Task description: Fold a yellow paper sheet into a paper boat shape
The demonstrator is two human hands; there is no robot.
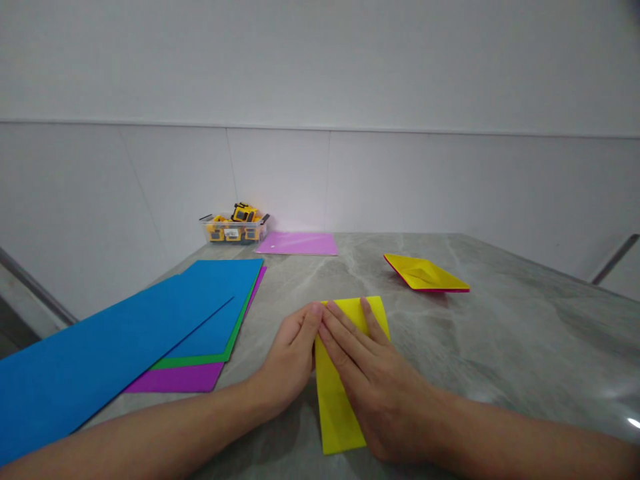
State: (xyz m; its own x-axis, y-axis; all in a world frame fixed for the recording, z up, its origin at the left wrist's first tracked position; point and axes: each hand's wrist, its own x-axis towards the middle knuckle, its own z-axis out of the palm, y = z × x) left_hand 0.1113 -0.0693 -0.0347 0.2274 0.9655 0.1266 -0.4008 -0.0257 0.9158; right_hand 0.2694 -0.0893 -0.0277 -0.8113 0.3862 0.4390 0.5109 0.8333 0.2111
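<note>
A yellow sheet of paper [340, 407], folded into a narrow strip, lies on the table in front of me. My left hand [293, 347] is closed at its far left edge, thumb on top and the other fingers mostly hidden. Across the upper part of the paper lies my right hand [373, 377], flat with its fingers stretched out, fingertips close to my left thumb. To the right and farther back rests a folded paper boat [423, 272], yellow above with red along its lower edge.
Blue sheets [200, 320] overlap a green sheet [225, 357] and a purple sheet [185, 379] on the left. A pink sheet [300, 243] lies at the back, beside a clear plastic box [233, 232] of yellow toy vehicles. The grey marbled table [500, 347] meets a white wall.
</note>
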